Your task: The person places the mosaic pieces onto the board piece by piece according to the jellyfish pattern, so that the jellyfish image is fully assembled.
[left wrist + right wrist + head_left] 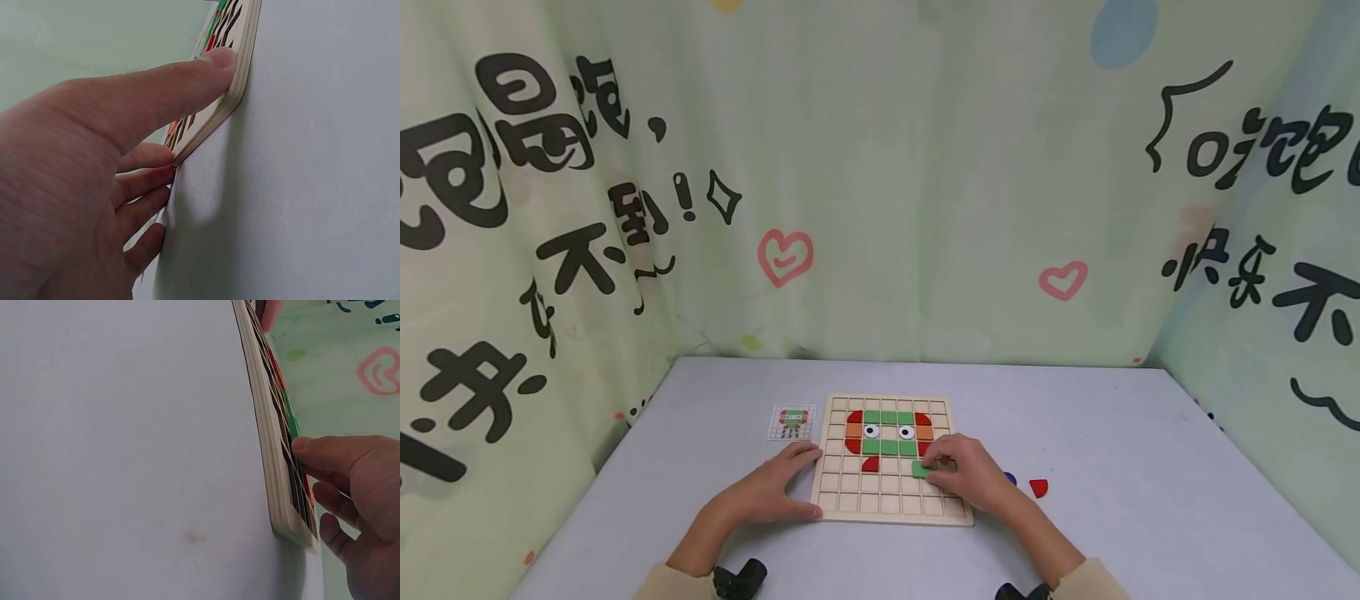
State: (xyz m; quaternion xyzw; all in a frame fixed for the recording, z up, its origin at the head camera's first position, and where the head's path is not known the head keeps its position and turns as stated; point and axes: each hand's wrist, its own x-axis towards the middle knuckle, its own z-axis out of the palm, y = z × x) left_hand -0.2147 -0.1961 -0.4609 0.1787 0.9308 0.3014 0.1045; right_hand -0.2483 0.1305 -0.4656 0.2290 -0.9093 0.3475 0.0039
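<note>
You are pinching the green tile [918,470] with your right hand [966,475], right of the middle of the wooden grid board [891,504], while your left hand [767,492], fingers apart, is touching the left edge, so lining the tile up straight should help.

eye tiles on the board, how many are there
2: left eye tile beside the left orange tile, right eye tile beside the right orange tile; the right hand may hide more.
</note>
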